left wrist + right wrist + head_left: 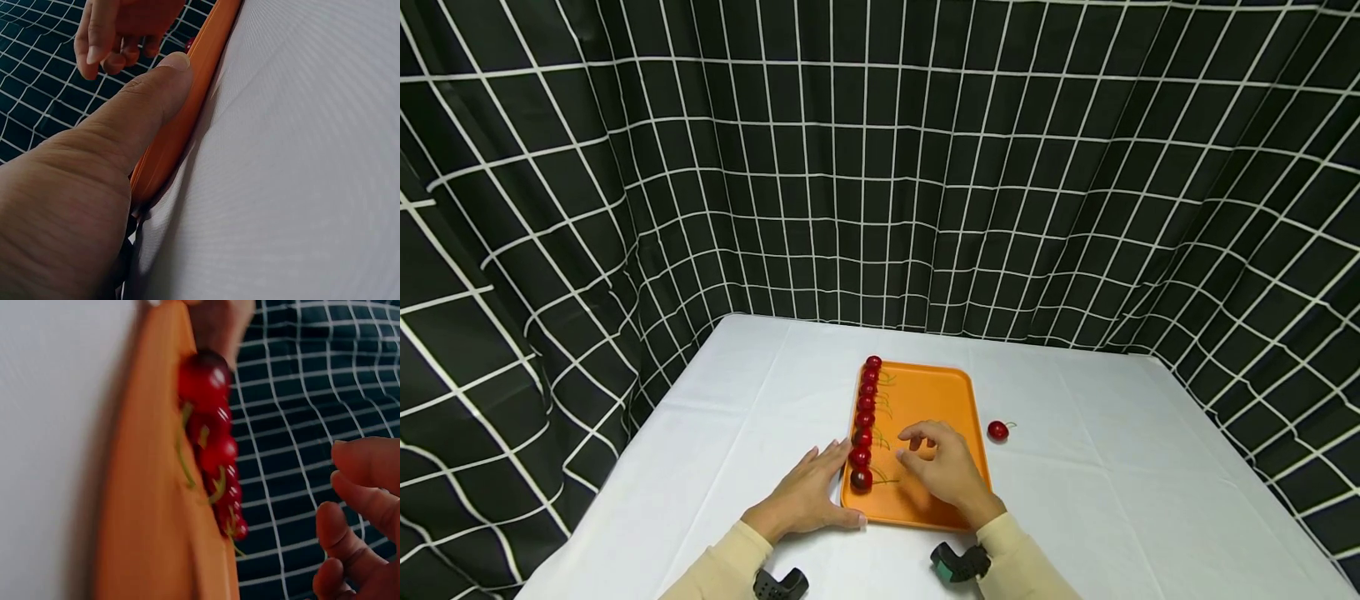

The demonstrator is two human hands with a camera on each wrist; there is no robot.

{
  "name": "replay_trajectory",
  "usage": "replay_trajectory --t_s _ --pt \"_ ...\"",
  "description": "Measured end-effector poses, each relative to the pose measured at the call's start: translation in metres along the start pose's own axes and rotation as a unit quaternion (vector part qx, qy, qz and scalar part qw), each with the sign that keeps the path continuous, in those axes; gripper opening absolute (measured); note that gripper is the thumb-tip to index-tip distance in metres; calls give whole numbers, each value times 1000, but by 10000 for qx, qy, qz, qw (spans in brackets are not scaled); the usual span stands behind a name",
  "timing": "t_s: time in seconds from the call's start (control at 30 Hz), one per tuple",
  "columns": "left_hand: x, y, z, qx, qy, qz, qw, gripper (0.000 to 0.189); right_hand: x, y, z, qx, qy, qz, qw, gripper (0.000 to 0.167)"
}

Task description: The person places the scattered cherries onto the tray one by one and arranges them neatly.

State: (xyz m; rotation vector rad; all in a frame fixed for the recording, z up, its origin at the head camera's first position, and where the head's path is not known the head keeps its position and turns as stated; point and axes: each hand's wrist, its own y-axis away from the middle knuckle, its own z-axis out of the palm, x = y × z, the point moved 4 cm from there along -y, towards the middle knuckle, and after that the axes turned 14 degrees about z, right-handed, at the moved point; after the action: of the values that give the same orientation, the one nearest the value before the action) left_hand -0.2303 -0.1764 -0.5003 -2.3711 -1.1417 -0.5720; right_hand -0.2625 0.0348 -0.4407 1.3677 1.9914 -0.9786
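Note:
An orange tray (928,396) lies on the white table. Several dark red cherries (866,419) with green stems form a line along its left edge, their stems pointing right. My left hand (805,498) lies against the tray's left side near the close corner, fingers straight; in the left wrist view its thumb (140,97) touches the near rim. Over the tray, right of the nearest cherries, hovers my right hand (947,468) with loosely bent fingers and nothing between them. The right wrist view shows its fingertips (331,522) apart from the cherry row.
One more cherry (997,431) with its stem lies on the white tablecloth (1090,467), just right of the tray. A black curtain (895,167) with a white grid surrounds the table at the back and sides.

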Motion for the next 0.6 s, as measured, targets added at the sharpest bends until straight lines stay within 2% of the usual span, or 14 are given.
replay_trajectory --t_s 0.2,0.4,0.5,0.6 --pt "0 -1 0 -3 7 42 10000 122 10 -9 -30 244 -510 249 9981 20" --pt "0 -2 0 -9 10 68 10000 122 12 -14 -77 732 -548 74 9958 16" --pt "0 -2 0 -10 -11 61 10000 122 12 -15 -101 918 -823 222 9921 14" --pt "0 -1 1 -15 -21 17 10000 122 26 -19 -118 943 -1126 496 9879 14"
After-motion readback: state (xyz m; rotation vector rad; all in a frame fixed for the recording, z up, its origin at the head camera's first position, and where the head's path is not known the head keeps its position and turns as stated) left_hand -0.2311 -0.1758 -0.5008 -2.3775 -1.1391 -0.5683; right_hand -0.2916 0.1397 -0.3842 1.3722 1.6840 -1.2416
